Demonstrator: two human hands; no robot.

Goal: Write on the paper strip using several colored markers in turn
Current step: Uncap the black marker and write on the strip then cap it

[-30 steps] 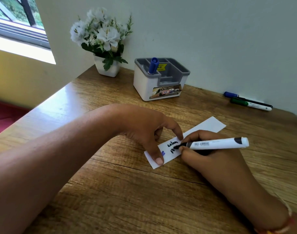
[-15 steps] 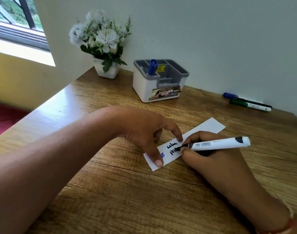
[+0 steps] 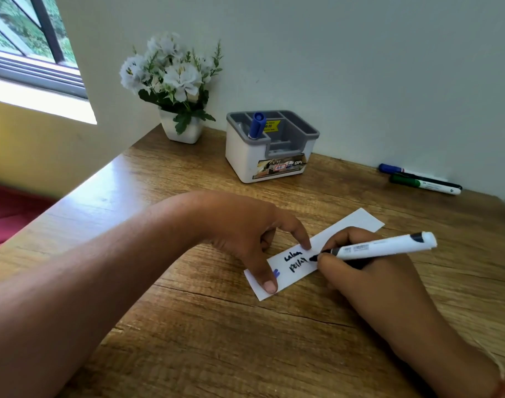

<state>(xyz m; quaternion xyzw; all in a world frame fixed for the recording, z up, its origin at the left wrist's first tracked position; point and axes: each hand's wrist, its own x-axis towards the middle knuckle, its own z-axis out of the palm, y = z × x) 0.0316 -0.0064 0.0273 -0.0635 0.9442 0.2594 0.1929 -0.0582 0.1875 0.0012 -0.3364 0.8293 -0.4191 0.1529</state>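
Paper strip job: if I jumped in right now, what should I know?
Left hand presses the paper strip flat with thumb and forefinger.
Right hand grips the black marker, tip on the strip.
Done: a blue mark and two black lines of writing.
Left: the strip's far end is blank; no green ink shows.
Spare: blue marker and green marker by the wall; second blue marker in the organizer.

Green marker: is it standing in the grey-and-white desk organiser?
No, the green marker lies flat on the table near the wall, beside a blue marker, apart from the organiser.
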